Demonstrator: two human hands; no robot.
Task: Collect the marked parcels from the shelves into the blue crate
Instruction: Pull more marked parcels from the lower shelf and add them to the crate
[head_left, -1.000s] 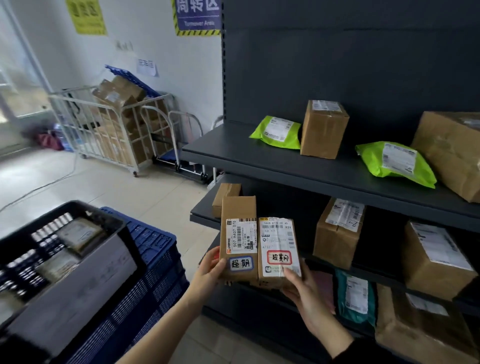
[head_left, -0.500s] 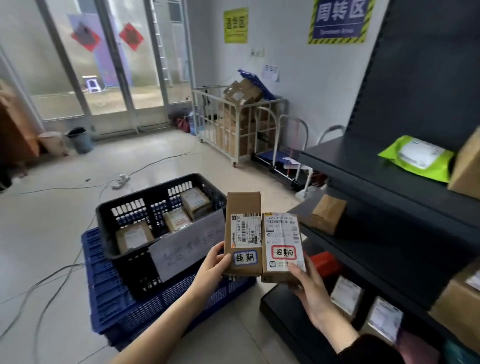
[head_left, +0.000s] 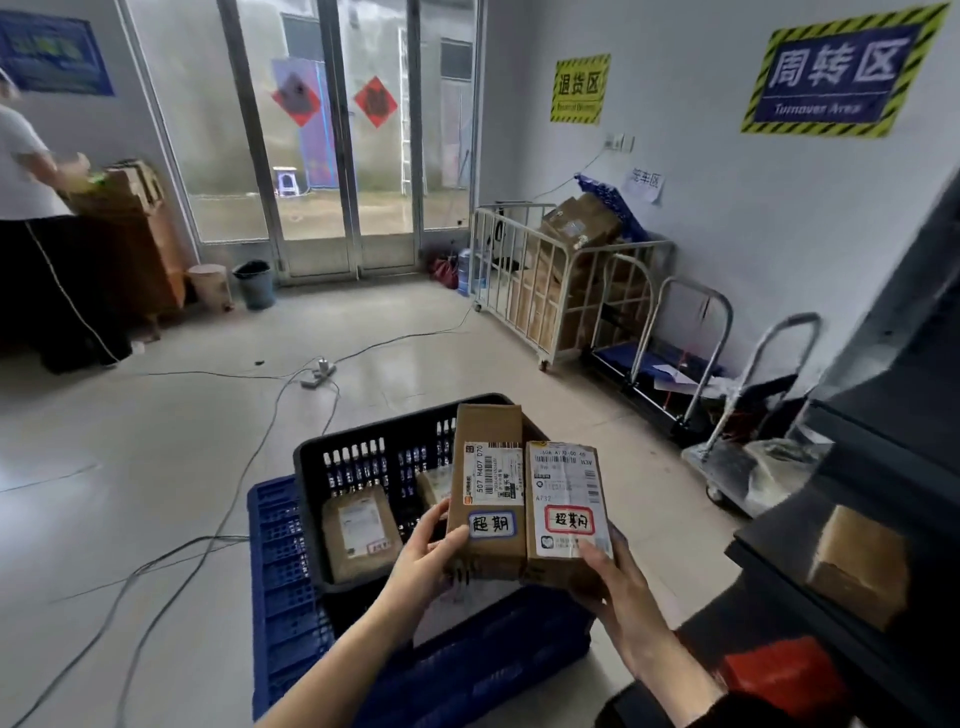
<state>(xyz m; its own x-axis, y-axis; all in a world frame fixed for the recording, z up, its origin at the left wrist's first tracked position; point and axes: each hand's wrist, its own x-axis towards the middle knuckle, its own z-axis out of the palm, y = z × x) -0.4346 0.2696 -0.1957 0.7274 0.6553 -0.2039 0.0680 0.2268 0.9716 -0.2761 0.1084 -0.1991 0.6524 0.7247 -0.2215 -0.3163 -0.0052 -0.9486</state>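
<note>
Left hand: my left hand (head_left: 427, 558) is wrapped around the lower left edge of a tall brown cardboard parcel with a blue-bordered handwritten sticker (head_left: 487, 491), thumb across the front, fingers behind.
Right hand: my right hand (head_left: 618, 582) grips the bottom right corner of a shorter brown cardboard parcel with a red-bordered handwritten sticker (head_left: 566, 512), thumb on its white label.
The two parcels: upright, side by side and touching — held above the near right part of a black slotted plastic crate (head_left: 363, 457).
Black crate: it sits on top of a blue slotted plastic crate (head_left: 283, 587) on the floor, and holds a flat tan parcel with a white label (head_left: 358, 535) on its left side; another tan parcel shows partly behind my left fingers.
Shelves: the dark metal shelving (head_left: 883, 499) stands at my right — a small brown box (head_left: 860, 566) rests on one level.
Farther off: a white wire roll cage full of cardboard boxes (head_left: 561, 280) stands against the wall.
</note>
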